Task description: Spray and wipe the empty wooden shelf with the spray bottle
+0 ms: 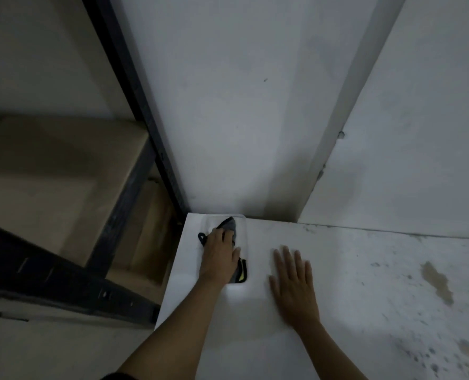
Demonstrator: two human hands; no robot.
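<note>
A dark grey cloth [230,225] with a black and yellow edge lies in a shallow clear tray [243,219] at the far left corner of a white surface [249,341]. My left hand [219,255] presses down on the cloth, fingers curled over it. My right hand [293,281] lies flat on the white surface just right of the tray, fingers spread, holding nothing. The wooden shelf [49,171] in its black metal frame [145,119] stands to the left, lower than the surface. No spray bottle is in view.
White walls [241,105] meet in a corner right behind the tray. Brownish stains and dark specks [436,281] mark the right part of the white surface. A black front rail [63,278] of the rack crosses the lower left.
</note>
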